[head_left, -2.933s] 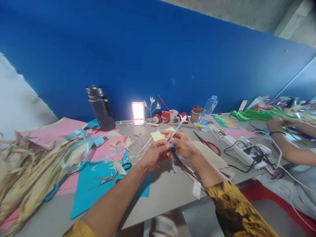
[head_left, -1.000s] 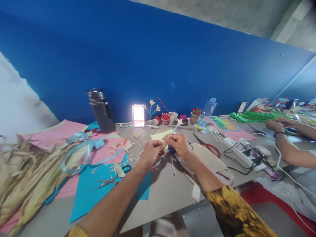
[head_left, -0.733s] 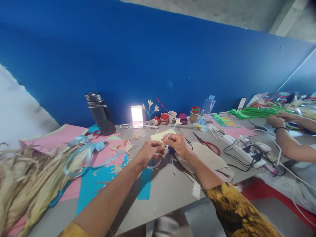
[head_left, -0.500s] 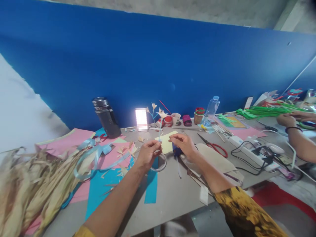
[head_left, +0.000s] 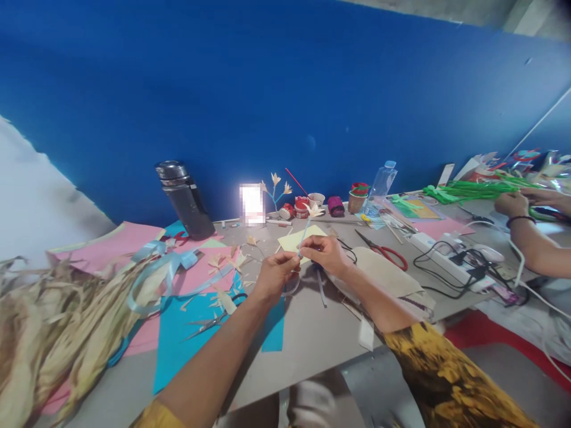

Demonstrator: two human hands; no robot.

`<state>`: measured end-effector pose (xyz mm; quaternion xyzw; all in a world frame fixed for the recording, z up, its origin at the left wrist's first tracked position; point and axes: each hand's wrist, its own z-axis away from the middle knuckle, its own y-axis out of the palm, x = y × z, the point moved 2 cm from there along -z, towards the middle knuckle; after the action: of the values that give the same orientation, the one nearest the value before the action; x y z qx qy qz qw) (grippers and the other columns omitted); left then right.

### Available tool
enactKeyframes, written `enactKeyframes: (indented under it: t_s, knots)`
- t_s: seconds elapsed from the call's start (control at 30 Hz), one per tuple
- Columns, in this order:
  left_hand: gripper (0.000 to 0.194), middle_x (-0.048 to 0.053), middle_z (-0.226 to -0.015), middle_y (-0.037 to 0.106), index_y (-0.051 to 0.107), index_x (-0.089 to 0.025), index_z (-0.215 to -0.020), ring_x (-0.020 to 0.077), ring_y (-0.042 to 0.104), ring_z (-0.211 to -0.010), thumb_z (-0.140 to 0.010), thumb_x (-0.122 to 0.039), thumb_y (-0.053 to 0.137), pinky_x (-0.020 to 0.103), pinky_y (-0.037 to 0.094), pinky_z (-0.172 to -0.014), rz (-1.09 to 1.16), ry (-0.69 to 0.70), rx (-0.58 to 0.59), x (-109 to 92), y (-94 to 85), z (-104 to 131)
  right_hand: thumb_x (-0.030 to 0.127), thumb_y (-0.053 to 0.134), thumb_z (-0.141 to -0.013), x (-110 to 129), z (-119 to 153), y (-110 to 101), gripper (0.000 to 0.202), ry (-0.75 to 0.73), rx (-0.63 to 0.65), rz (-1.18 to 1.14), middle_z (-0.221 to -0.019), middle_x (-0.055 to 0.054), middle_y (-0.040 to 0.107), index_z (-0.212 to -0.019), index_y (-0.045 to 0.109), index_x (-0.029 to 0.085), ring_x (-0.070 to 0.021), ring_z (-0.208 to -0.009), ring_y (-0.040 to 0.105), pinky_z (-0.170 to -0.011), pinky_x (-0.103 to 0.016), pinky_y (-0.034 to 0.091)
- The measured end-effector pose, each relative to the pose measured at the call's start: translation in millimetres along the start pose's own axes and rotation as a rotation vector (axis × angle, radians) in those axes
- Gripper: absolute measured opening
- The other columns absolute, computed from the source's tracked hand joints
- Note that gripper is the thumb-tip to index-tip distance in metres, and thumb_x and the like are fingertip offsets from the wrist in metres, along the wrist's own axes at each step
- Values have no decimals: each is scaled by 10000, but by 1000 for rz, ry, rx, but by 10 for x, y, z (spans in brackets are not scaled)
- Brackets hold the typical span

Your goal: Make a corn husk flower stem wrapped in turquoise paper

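Note:
Above the table, my left hand [head_left: 277,274] pinches the lower part of a thin light-blue stem [head_left: 305,230]. A pale flower [head_left: 313,210], seemingly of dried husk, tops that stem. Close beside it, my right hand [head_left: 328,254] has its thumb and fingers closed on the same stem, a little higher. Below the hands a roll of tape [head_left: 292,288] is partly hidden by my left hand. A yellow sheet [head_left: 285,239] lies just behind them. Several more pale flowers [head_left: 275,180] stand on blue stems at the back, near the wall.
At left lie dried husks [head_left: 66,333], a blue ribbon [head_left: 147,291] and small scissors [head_left: 209,324] on blue paper. A dark flask [head_left: 185,202] stands behind. Red-handled scissors [head_left: 388,255], a cloth [head_left: 379,276], a power strip [head_left: 446,261] and another person's hands [head_left: 513,205] are at right.
My right hand has moved left and closed on the stem beside my left hand. The flower has shifted right and tilted. The view has shifted slightly, and the small scissors show more fully.

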<state>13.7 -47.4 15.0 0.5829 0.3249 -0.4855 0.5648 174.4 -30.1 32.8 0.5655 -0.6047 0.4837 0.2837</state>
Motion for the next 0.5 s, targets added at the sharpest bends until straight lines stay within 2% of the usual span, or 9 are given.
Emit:
enactKeyframes:
  t_s: [0.13,0.33,0.5]
  knots:
    - [364,-5,-599,573,687,-130,-643,107,544,-570,-500,-395,891,270,457,-606,-32,-8,-3,8,4,1,377,682,-788,35,-3,17,224,-74,-14,47,-733,-29,658,-679,679,182,-162,-708,567,-681,-293,435]
    - [330,-25,-608,579,661,-148,-678,93,545,-544,-501,-315,884,254,462,-593,-23,22,-71,-5,12,-6,357,675,-785,56,7,25,234,-117,-51,66,-709,-24,615,-636,637,180,-154,-682,547,-660,-287,417]
    - [326,-16,-607,582,663,-137,-666,92,533,-536,-530,-354,865,252,457,-584,-100,53,-63,-1,-4,-24,384,662,-798,18,10,13,274,-71,-61,80,-680,-9,590,-625,620,176,-140,-644,506,-604,-272,381]
